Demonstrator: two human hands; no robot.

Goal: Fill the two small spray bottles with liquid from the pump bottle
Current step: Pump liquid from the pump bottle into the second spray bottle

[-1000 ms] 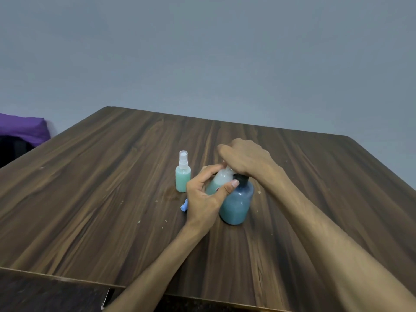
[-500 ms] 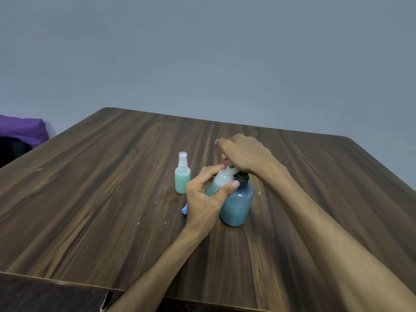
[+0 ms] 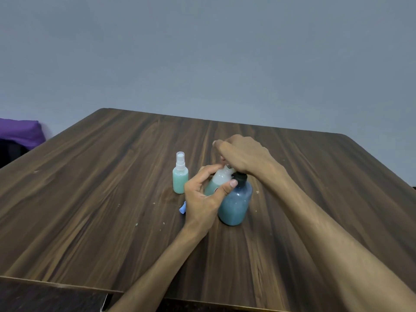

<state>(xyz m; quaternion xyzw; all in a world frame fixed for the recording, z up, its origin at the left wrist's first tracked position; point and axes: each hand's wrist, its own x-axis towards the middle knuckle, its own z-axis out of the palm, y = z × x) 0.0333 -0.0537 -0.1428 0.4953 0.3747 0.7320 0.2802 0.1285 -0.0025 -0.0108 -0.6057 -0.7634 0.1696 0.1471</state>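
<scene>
While our left hand (image 3: pixel 203 199) wraps its fingers and thumb around a small open spray bottle (image 3: pixel 219 181), tilting its mouth toward the pump, our right hand (image 3: pixel 244 157) rests curled on top of the pump bottle (image 3: pixel 235 202), covering the pump head. That blue bottle stands on the worktop (image 3: pixel 90 199), touching our left thumb. A second spray bottle (image 3: pixel 180 174), capped and green with liquid, stands upright just left of our left hand. A small blue piece (image 3: pixel 182 209) peeks out beside that wrist.
</scene>
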